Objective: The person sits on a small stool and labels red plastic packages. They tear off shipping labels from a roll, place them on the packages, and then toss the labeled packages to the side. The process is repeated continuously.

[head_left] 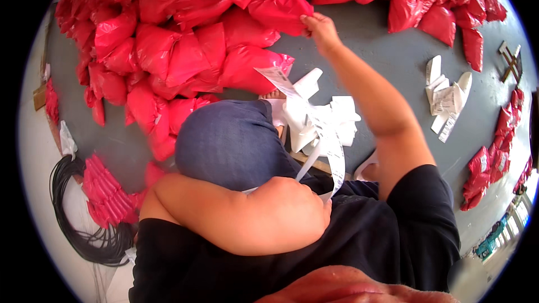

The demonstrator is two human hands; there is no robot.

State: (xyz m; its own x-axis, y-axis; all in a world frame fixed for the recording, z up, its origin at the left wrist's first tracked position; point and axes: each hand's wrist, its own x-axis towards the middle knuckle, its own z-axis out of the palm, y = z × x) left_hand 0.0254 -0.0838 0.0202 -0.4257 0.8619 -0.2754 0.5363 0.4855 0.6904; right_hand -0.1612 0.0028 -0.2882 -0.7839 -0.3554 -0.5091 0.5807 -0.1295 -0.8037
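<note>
Label strip [337,163] meets my curled left hand [295,201]; I cannot tell if I grip it. Beyond, white paper [346,116] lies heaped. Farther, my right hand [322,30] pinches a red bag [278,10] by the pile [154,50] along the far edge of the floor [365,31].

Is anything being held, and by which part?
The right hand pinches a red bag by its right end; the left hand may hold the white label strip, but its grip is hidden.
</note>
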